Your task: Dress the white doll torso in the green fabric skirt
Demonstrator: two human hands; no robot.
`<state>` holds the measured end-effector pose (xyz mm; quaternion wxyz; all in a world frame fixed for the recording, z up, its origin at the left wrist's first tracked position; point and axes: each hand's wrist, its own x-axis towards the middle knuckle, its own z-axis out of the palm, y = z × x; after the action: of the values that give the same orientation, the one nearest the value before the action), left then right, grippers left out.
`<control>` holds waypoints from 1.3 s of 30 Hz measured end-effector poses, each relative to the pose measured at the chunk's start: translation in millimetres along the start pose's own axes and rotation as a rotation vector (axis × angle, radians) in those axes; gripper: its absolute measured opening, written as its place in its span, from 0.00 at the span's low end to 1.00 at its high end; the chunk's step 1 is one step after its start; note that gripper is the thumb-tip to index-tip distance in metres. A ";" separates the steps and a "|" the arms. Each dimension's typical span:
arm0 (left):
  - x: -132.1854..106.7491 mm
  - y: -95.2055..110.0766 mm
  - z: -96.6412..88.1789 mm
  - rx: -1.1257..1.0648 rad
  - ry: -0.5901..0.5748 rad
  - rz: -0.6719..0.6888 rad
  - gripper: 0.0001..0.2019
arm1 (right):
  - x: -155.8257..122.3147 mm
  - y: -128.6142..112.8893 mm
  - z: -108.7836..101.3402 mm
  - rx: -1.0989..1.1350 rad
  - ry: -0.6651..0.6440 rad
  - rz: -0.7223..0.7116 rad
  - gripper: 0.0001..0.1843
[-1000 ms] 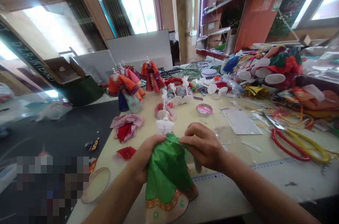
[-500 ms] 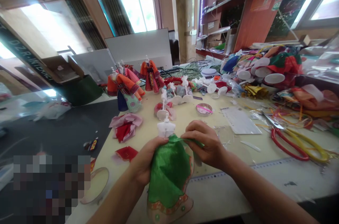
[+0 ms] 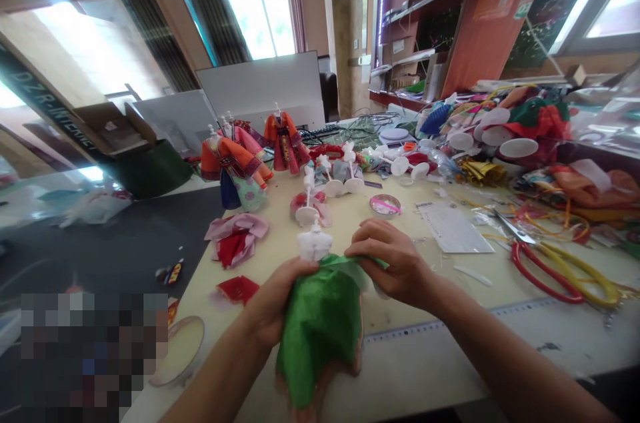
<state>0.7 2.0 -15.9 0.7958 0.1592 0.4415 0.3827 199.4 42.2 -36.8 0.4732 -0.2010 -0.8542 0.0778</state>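
A small white doll mannequin (image 3: 315,244) stands upright in front of me, a green skirt (image 3: 320,323) with a patterned hem hanging from its waist. My left hand (image 3: 280,299) is closed around the left side of the skirt's waist, the thumb lying just under the white torso. On the other side, my right hand (image 3: 387,259) pinches the green waistband edge between thumb and fingers and holds it out to the right. The mannequin's lower part is hidden behind the cloth.
Dressed dolls (image 3: 280,139) stand at the back left. Pink and red cloth (image 3: 237,239) lies left of the mannequin. On the right are scissors (image 3: 520,233) with red and yellow handles, a white sheet (image 3: 453,228) and a ruler (image 3: 415,331). Fabric is heaped at the back right.
My right hand has drawn the waistband a little outward and to the right. The skirt has swung and bunched, its hem now more folded. My left hand keeps its hold.
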 end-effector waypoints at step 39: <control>-5.2 -7.8 -3.0 -0.057 0.107 -0.099 0.14 | -47.4 -41.4 34.1 0.782 -0.041 0.851 0.12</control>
<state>0.3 -7.3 -19.1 0.7931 0.0940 0.4797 0.3634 181.9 -13.1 -78.6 0.4228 -0.3355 -0.6149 0.5750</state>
